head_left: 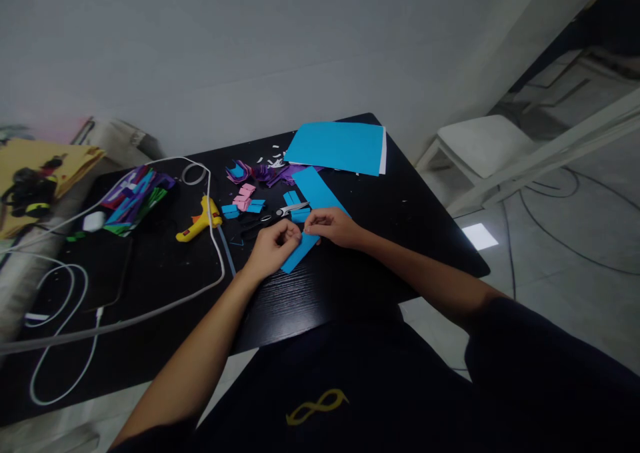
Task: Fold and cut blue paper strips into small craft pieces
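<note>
A small piece of blue paper [300, 252] is pinched between my two hands, just above the black table. My left hand [276, 243] has its thumb and fingers closed on the paper's left edge. On its other side my right hand [333, 226] grips the top corner with bent fingers. Under and behind the right hand lies a blue paper strip [320, 190]. Scissors [293, 208] rest just beyond my hands, partly over small folded blue pieces [301, 215]. More folded pieces, pink [243, 198] and blue [231, 211], lie to the left.
A yellow glue gun [201, 221] lies left, beside a white cable [219, 253] looping across the table [280, 313]. Blue sheets [337, 146] stack at the back, near purple folded paper [267, 173] and white scraps. Bundled coloured strips [137, 200] sit far left; a white stool [485, 143] stands right.
</note>
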The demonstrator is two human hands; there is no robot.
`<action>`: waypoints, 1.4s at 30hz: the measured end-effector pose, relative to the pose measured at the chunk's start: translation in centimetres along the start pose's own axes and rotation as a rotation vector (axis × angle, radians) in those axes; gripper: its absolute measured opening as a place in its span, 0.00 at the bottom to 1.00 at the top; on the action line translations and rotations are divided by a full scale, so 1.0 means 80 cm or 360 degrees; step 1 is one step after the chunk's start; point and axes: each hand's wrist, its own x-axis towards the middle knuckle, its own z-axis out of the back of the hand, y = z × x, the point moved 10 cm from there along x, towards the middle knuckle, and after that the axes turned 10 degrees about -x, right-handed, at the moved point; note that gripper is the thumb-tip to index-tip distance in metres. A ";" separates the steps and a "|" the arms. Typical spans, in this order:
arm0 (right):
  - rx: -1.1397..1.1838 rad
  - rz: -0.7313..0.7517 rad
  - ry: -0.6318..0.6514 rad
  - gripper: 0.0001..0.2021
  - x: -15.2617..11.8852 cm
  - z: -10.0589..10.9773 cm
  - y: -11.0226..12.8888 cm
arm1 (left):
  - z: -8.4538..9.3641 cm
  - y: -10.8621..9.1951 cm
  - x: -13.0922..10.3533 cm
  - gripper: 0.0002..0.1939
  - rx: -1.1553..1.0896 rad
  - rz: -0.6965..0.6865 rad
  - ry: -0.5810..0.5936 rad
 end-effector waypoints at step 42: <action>-0.0040 -0.0028 0.0058 0.08 0.000 -0.006 -0.006 | -0.002 0.000 0.003 0.04 -0.0017 0.0013 -0.0004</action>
